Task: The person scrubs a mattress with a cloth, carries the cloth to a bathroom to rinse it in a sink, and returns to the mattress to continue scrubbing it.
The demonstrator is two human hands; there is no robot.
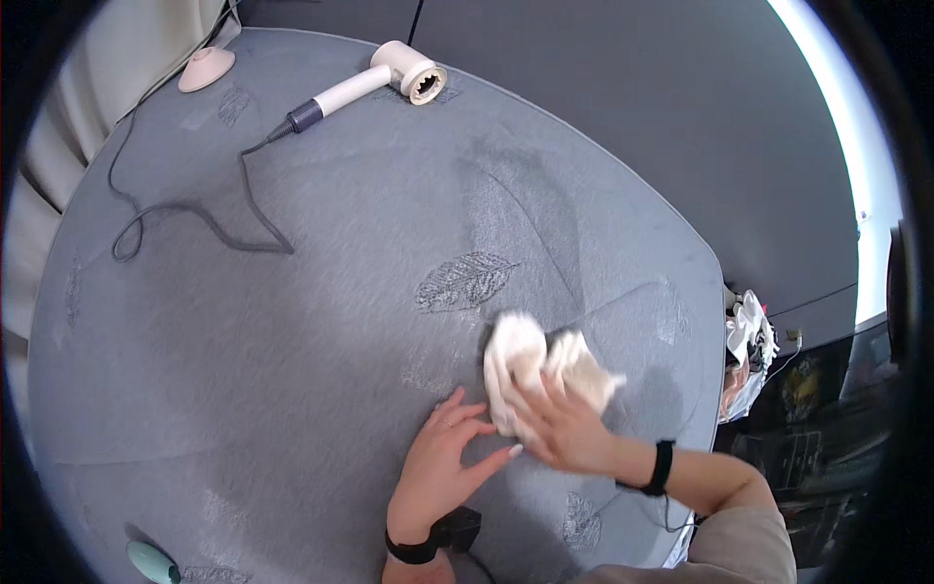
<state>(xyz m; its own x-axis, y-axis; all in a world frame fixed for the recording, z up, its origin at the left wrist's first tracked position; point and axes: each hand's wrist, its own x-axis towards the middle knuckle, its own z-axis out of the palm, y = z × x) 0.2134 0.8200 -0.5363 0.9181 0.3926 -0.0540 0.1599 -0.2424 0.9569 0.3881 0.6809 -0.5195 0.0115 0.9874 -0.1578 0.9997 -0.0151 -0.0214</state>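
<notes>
A crumpled white cloth (514, 350) lies bunched on a grey plush cover (314, 365) with embossed feather shapes. From the right, my right hand (569, 431) holds the cloth down with its fingers in the folds. The hand and the cloth are slightly blurred. Just left of the cloth, my left hand (441, 449) hovers at or rests on the cover, its fingers apart and nothing in them. Its fingertips are close to the cloth's lower left edge; whether they touch it I cannot tell. Both wrists wear black bands.
A cream hair dryer (357, 87) lies near the far edge, its grey cord (204, 219) looping leftward. A pink cone-shaped attachment (207, 69) sits at the far left. A green oval object (152, 562) is at the lower left. Bundled fabrics (748, 358) stand beyond the right edge.
</notes>
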